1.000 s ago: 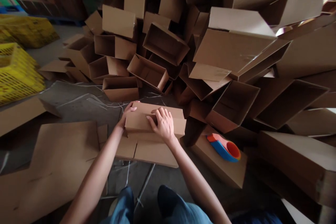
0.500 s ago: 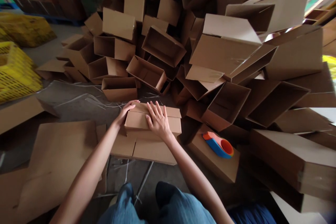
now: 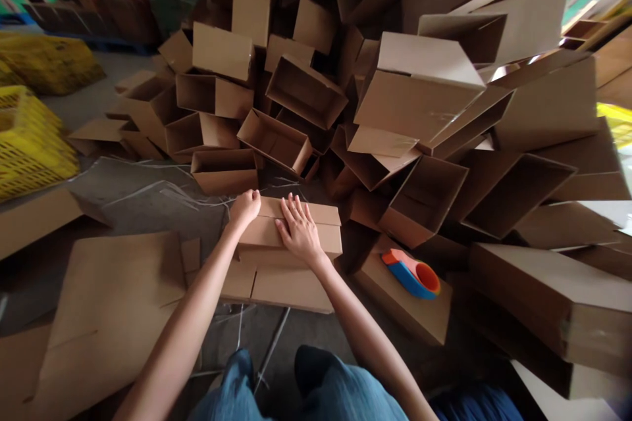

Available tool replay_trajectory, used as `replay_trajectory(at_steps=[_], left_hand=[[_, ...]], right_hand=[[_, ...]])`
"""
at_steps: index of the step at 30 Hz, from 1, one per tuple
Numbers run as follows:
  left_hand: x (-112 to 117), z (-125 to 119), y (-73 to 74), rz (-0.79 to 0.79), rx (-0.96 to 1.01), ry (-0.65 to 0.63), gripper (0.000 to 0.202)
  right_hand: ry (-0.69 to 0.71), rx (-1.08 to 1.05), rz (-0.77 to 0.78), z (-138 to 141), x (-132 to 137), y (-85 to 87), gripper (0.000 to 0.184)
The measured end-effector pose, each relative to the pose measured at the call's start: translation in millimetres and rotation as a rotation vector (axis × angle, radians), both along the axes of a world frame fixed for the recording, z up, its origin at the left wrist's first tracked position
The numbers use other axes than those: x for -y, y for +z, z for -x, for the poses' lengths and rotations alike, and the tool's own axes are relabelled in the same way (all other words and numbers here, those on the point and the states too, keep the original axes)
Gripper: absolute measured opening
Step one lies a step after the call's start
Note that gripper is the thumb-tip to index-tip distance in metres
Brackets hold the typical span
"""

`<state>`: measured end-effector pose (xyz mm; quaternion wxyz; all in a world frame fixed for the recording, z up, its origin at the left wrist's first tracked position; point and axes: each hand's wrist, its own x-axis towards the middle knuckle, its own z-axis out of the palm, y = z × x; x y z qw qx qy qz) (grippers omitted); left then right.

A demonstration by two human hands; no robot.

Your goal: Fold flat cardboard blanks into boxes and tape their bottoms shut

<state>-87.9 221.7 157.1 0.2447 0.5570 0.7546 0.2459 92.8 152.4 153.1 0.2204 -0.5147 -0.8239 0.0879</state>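
Note:
A brown cardboard box (image 3: 264,231) lies in front of me with its top flaps folded down and a seam running along its length. My right hand (image 3: 299,230) rests flat on the top of the box, fingers stretched and a little apart. My left hand (image 3: 245,209) is curled into a fist at the box's left end, touching the top there; I see nothing in it. Under the box, a flat cardboard piece with a slit (image 3: 291,286) sticks out toward me. To the right, a blue and orange tape dispenser (image 3: 412,274) sits on another closed box (image 3: 380,289).
A large heap of open cardboard boxes (image 3: 276,138) fills the far side and the right. Flattened cardboard (image 3: 113,309) lies at my left. A yellow plastic crate (image 3: 37,148) stands farther left. Loose pale straps (image 3: 172,191) trail over the floor.
My left hand has gone from reaching over the box's left edge with fingers extended to a fist on its top left end. The right hand stays flat on the box.

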Motion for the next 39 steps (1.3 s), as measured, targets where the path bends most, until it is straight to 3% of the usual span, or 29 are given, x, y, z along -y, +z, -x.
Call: replay_trajectory(at_steps=[6,10,13,17,21,24,28,33,39], left_hand=[[10,-5,7.6,-0.015,-0.129,0.010,0.039],[11,-3,5.1,-0.051,-0.148,-0.005,0.037],[8,1,-0.5,-0.081,-0.142,-0.014,0.035],[2,8,-7.2,-0.123,-0.116,-0.038,0.035],[-3,8,-2.8,-0.156,-0.106,-0.004,0.039],[-4,-2,7.6,-0.271,-0.172,-0.044,0.033],[-6,-21,13.8,-0.385,-0.324,-0.225,0.035],[-11,-33,1.1,-0.287,-0.365,-0.215,0.039],[-13,-29,-1.4,-0.256,-0.366,-0.211,0.045]], right_hand=[[-0.007,-0.183,0.170,-9,-24,16.9,0.056],[-0.216,-0.227,0.057,-14,-55,29.3,0.051],[-0.342,-0.158,0.035,-9,-68,20.8,0.045],[-0.339,-0.086,0.043,-1,-69,1.6,0.040],[-0.344,-0.053,0.012,-1,-68,-3.4,0.035],[-0.355,-0.041,0.001,-2,-68,-1.9,0.033],[-0.361,-0.039,0.004,-1,-68,-1.1,0.032],[-0.342,-0.054,-0.024,-2,-68,1.3,0.030],[-0.389,-0.116,-0.106,-9,-70,22.6,0.033]])
